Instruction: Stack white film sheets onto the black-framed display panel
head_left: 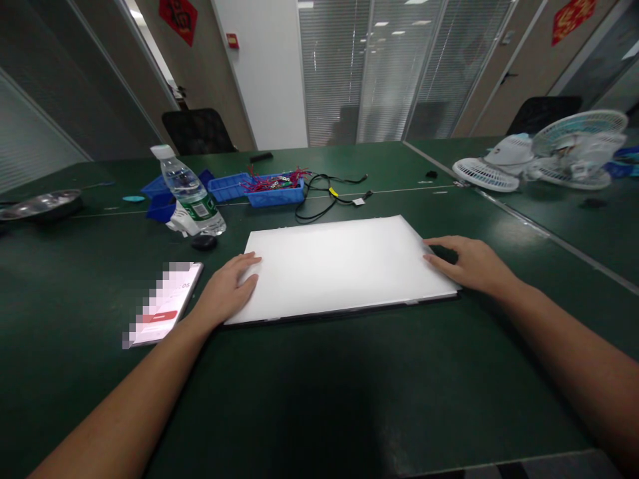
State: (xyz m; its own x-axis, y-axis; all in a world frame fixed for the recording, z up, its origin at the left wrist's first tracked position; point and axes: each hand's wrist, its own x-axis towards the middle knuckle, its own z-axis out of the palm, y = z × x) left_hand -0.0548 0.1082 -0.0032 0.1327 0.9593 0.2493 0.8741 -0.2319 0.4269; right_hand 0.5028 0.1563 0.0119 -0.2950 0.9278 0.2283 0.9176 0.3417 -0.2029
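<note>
A flat white panel [339, 269] with a dark lower edge lies on the green table [309, 392] in front of me. My left hand [229, 286] rests on its left edge, thumb and fingers apart. At the panel's right edge is my right hand [464, 264], its thumb and index finger spread and their tips touching the side. Neither hand is closed around anything. Left of my left hand lies a phone [172, 299] with a lit, partly pixelated screen.
Behind the panel are a water bottle [192, 193], a black mouse-like object [204, 242], blue trays [277, 194] with red wires and a black cable [324, 206]. A metal pan [42, 205] stands far left, white fan parts [549, 156] far right.
</note>
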